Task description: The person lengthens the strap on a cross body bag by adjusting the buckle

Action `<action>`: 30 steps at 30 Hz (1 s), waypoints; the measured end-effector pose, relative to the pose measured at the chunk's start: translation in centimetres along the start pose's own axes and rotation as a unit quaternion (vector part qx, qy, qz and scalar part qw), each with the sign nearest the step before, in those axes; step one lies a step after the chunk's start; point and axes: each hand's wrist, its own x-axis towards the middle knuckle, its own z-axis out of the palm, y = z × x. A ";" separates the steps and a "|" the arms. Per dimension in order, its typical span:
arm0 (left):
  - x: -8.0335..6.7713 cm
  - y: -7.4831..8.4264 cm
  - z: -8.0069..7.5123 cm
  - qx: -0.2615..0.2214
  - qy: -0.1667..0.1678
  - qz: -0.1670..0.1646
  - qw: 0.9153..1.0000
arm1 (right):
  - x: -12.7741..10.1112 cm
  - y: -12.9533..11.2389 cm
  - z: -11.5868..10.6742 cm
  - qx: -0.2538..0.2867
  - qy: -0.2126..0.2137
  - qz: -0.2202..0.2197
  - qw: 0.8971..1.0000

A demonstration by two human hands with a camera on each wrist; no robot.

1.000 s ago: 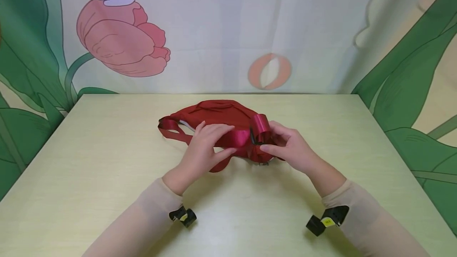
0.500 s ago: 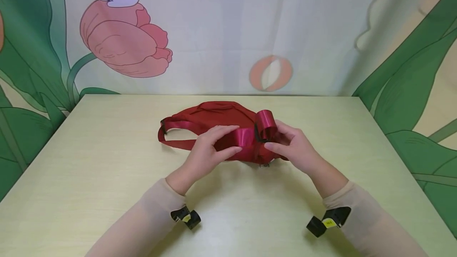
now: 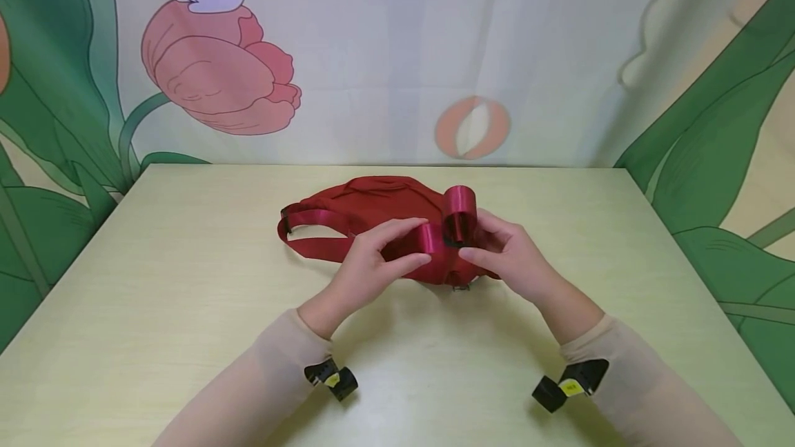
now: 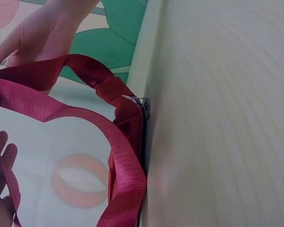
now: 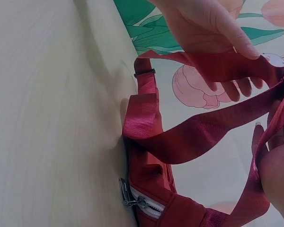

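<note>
A dark red waist bag (image 3: 373,200) lies at the table's middle, its zip pull (image 5: 128,198) toward me. Its red webbing strap (image 3: 313,245) loops out to the left and curls into an upright roll (image 3: 459,214) at the right. My left hand (image 3: 417,243) pinches the strap between thumb and fingers just left of a black slider (image 3: 445,233). My right hand (image 3: 475,236) grips the strap at the roll, fingers curled behind it. In the left wrist view the strap (image 4: 125,161) arches up off the table. In the right wrist view the strap (image 5: 199,130) runs between both hands.
The pale wooden table (image 3: 186,309) carries only the bag. A curtain with painted tulips and leaves (image 3: 217,67) hangs right behind the far edge. Black wrist cameras (image 3: 332,378) sit under both sleeved forearms.
My left hand has slid right along the strap toward my right hand. The strap's slack in front came up off the table, and the roll at the right stands taller.
</note>
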 end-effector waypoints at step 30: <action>0.2 2.9 0.3 -0.028 -0.033 -0.041 0.998 | 0.1 0.6 0.6 0.003 -0.037 -0.016 0.999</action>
